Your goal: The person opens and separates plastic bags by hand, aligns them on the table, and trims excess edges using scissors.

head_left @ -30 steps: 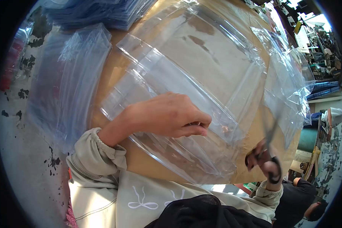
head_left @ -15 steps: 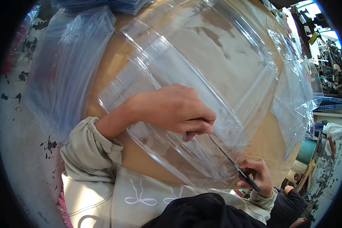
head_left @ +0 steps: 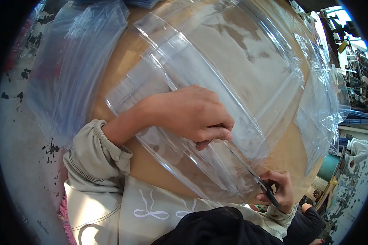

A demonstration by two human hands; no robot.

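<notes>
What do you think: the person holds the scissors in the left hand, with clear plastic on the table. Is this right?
Not quite: the head view shows the scissors in the right hand; clear plastic does lie on the table.

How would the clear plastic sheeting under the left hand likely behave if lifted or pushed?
The clear plastic sheeting would probably sag when lifted, as it lies creased and wrinkled. It looks light for its spread, since the brown table surface shows through it. Its glossy highlights suggest a smooth film that might slide if pushed.
</notes>
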